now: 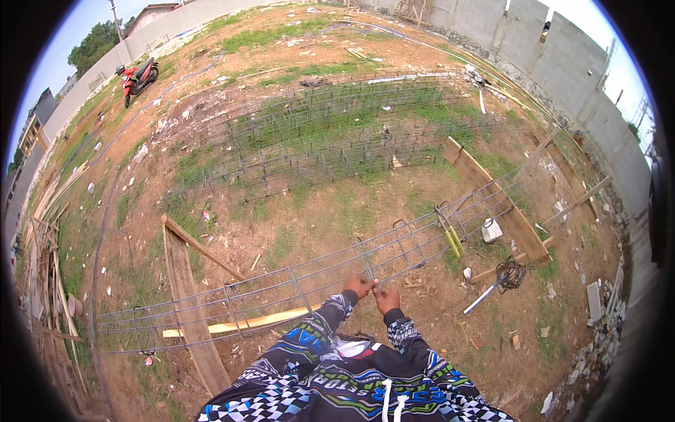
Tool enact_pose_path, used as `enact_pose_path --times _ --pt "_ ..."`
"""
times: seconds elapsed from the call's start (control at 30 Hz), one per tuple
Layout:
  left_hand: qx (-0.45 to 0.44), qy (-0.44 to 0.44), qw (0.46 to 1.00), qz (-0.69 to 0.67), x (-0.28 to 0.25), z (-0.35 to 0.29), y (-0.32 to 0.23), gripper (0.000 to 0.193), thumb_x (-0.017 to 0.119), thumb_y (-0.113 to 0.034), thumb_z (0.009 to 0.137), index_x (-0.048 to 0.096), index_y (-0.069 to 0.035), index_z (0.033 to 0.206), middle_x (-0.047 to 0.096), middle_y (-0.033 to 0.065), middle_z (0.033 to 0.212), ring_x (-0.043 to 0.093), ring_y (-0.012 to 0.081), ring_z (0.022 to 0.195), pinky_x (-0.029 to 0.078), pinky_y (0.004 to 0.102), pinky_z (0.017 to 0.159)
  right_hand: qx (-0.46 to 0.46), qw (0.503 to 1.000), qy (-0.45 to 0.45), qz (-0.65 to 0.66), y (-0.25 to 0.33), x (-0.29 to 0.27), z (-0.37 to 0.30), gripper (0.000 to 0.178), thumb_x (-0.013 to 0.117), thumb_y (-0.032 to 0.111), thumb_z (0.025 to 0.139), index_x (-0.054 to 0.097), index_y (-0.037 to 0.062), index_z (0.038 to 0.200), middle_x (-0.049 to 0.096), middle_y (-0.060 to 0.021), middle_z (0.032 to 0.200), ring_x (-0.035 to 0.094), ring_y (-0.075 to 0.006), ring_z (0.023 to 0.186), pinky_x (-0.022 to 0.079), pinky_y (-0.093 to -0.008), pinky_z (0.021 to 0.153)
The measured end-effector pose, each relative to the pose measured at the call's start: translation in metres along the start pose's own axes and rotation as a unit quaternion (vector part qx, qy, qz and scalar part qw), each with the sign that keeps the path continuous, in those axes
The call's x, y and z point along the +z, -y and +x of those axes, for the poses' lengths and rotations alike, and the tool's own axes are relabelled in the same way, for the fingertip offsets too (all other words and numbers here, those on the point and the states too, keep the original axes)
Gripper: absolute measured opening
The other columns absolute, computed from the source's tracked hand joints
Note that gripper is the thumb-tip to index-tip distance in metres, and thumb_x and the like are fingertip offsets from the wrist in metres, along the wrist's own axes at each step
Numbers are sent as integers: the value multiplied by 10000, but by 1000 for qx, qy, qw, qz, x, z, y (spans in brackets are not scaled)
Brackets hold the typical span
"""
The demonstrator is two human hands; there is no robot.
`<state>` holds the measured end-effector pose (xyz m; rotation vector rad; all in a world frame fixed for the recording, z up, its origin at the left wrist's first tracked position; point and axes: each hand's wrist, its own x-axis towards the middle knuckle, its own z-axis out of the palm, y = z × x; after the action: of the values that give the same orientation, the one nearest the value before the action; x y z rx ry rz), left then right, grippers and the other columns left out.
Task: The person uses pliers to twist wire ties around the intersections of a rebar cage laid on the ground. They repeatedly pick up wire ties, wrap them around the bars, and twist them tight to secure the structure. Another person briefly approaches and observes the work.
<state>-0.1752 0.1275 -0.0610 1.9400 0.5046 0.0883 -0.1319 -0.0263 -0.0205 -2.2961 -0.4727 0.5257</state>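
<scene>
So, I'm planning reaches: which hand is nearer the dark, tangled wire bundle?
Right. The right hand is left of the wire bundle; the left hand is farther left.

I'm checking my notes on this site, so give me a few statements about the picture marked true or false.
1. The left hand and right hand are at the near side of the long rebar cage. True.
2. The yellow-handled tool is left of both hands. False: it is to their right.
3. A red motorbike stands in the upper left of the view. True.
4. The dark wire bundle hangs on the wall. False: it lies on the ground.
</scene>
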Motion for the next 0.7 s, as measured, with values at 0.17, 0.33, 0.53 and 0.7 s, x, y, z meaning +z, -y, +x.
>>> enact_pose_path --times 0.17,0.33,0.53,0.7 --pt "-58 -20 998 24 -8 -11 -40 492 673 -531 772 714 -57 646 613 120 542 605 263 538 475 401 581 -62 989 124 -57 -8 -22 11 358 559 379 851 688 72 982 649 -227 943 609 -396 902 471 -461 783" --pt "-80 45 996 5 -19 -10 -53 474 641 -536 813 733 -74 756 656 92 627 624 230 599 480 378 616 -126 948 244 -160 24 -95 45 297 589 350 827 700 115 970 661 -195 927 618 -361 917 472 -446 800" --pt "-65 34 997 13 -15 -8 -32 474 659 -499 805 715 -31 757 647 115 625 618 218 603 473 378 622 -123 944 85 -294 68 -81 60 299 723 384 715 698 115 843 685 -136 844 651 -327 829 498 -438 729" --pt "-86 29 994 52 -18 -20 -49 461 684 -494 780 715 -34 800 655 114 652 613 226 606 474 380 631 6 901 73 -429 95 -68 63 485 825 482 582 711 120 883 704 -98 911 672 -263 912 527 -377 756"
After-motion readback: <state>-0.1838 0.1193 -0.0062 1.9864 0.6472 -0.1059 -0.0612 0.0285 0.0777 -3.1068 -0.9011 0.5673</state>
